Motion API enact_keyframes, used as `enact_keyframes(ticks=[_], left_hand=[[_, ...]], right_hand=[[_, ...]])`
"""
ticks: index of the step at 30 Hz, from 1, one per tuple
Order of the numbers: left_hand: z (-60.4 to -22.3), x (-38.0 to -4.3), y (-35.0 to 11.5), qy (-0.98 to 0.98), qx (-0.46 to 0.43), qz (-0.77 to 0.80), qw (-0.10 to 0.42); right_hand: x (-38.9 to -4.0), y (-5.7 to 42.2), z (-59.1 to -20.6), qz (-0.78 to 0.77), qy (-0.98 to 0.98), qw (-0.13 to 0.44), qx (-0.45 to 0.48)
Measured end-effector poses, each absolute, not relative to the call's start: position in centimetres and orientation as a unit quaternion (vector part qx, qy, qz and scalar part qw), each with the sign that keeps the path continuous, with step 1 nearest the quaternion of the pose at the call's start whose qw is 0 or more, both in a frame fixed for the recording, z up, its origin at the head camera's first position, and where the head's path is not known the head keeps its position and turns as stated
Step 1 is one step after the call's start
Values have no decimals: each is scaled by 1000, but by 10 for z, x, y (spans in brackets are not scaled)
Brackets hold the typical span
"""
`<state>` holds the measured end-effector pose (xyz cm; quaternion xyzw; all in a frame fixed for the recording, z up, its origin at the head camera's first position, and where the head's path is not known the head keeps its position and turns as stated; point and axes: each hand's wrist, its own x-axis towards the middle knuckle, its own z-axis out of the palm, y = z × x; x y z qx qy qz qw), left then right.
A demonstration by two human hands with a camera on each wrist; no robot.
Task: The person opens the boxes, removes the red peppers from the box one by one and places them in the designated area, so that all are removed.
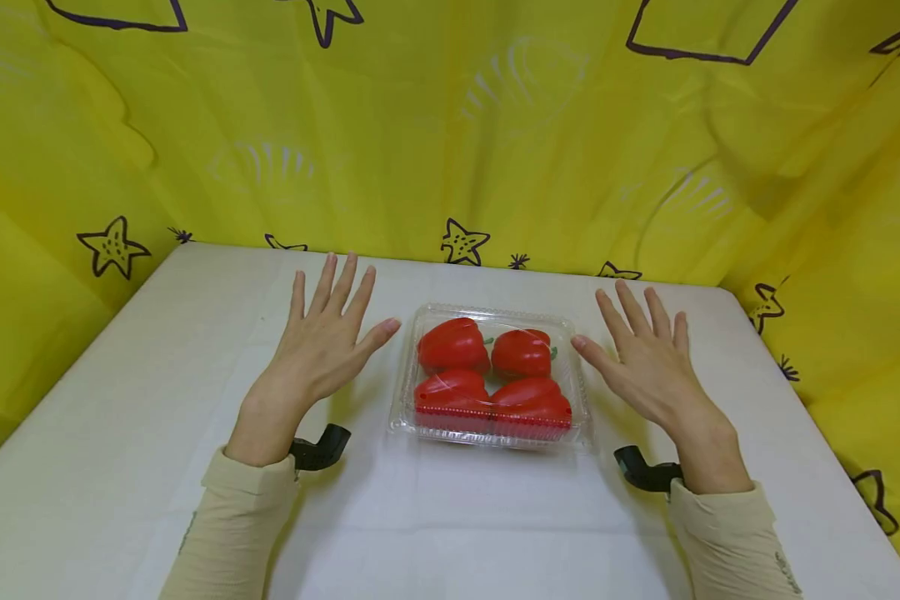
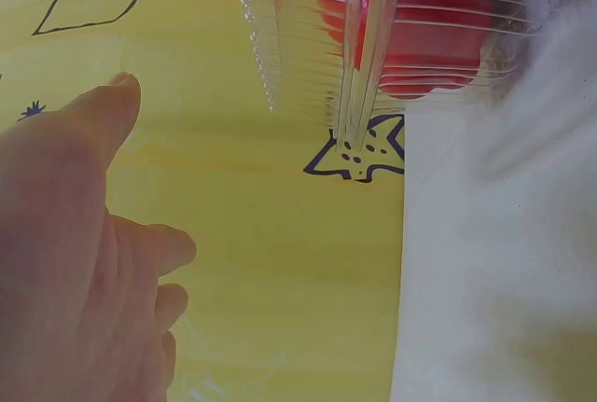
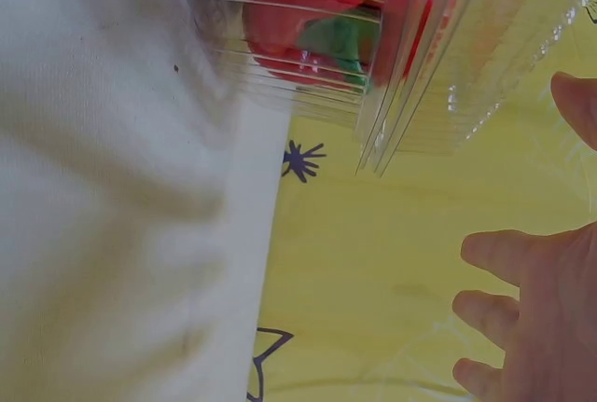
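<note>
A clear plastic clamshell container point(image 1: 405, 408) sits on the table between both hands, its lid down. Inside lie several red bell peppers point(image 1: 453, 346), two of them showing green stems. To its left, my left hand point(image 1: 318, 346) is held with fingers straight and spread, touching nothing. My right hand point(image 1: 648, 362) is spread the same way on the right side, its thumb close to the container's edge. The left wrist view shows the container's ribbed side point(image 2: 438, 38) apart from the thumb. Green stems point(image 3: 347, 48) show through the plastic in the right wrist view.
A white cloth covers the table point(image 1: 450, 533). Yellow curtains point(image 1: 420, 150) with drawn stars and shells hang behind and along both sides. A dark wrist mount point(image 1: 321, 448) sits on the left wrist, and another mount point(image 1: 645, 471) on the right.
</note>
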<state>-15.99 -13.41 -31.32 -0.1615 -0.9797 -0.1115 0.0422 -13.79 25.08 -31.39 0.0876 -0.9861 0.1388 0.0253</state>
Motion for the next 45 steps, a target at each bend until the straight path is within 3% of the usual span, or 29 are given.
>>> enact_keyframes(ticks=[30,45], left_hand=[[-309,-153,-121,-977,-178,-114,36],[-305,-144,-96,-960,-244,-131,50]], right_hand=[[-131,261,-307,161,-984,-4,79],[-122,252,-307,265,-956,8,128]])
